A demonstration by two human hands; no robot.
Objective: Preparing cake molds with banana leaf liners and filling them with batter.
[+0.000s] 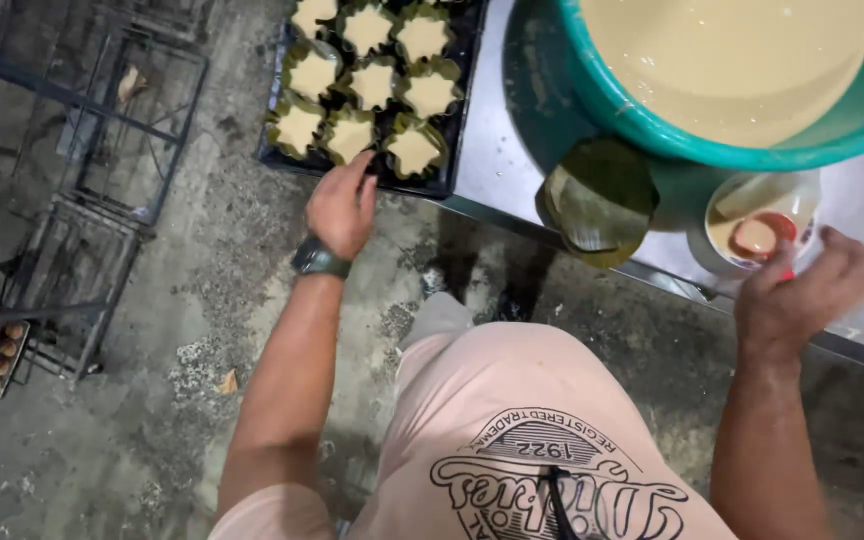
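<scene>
Head view: a steel worktop (512, 130) is seen above a stained concrete floor (152, 430), with wire racks (102, 150) at the left. The left hand (340, 208) is laid on the dark tray (422, 186) of filled leaf cups (352, 135), its grip loose. The right hand's (802, 295) grip is closed on a red-handled scoop (757, 238) in a small batter bowl (797, 195), beside the teal basin (652, 135).
</scene>
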